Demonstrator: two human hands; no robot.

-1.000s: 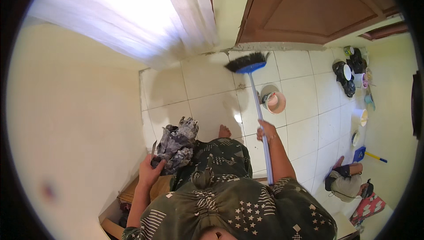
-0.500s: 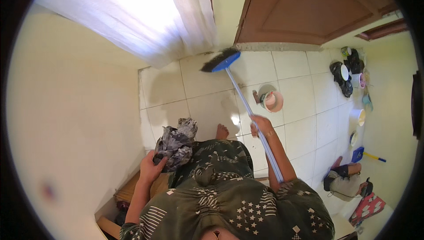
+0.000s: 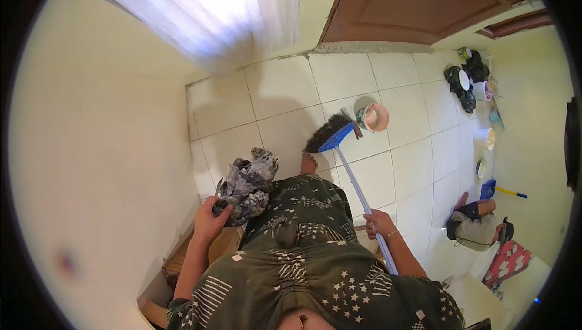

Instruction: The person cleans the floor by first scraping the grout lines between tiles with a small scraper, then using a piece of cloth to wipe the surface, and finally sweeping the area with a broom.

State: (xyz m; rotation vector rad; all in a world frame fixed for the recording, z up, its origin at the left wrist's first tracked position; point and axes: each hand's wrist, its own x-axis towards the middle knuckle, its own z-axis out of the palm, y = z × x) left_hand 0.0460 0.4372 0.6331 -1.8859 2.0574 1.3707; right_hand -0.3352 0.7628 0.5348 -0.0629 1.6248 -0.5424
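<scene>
My right hand (image 3: 380,224) is closed round the pale handle of a broom (image 3: 342,138), which has a blue head and dark bristles. The bristles rest on the floor tiles just ahead of my bare foot (image 3: 309,162). At the left, a crumpled grey patterned cloth (image 3: 250,185) hangs from my left hand (image 3: 210,219), bunched between thumb and fingers. A thin, flat strip (image 3: 219,188) sticks up by those fingers; its kind I cannot make out. Right beside the broom head stands a small bucket (image 3: 381,117), with a narrow brown piece (image 3: 358,131) against it.
A white curtain (image 3: 200,8) and a brown panelled door (image 3: 418,8) bound the far side. Along the right wall lie black bags (image 3: 467,100), tubs (image 3: 485,138) and a blue dustpan (image 3: 488,189) with a yellow handle. Another person (image 3: 476,231) is low on the floor at the right.
The broom head has come from the far wall back toward my foot, and my right hand has drawn back with the handle. My left hand still grips the cloth.
</scene>
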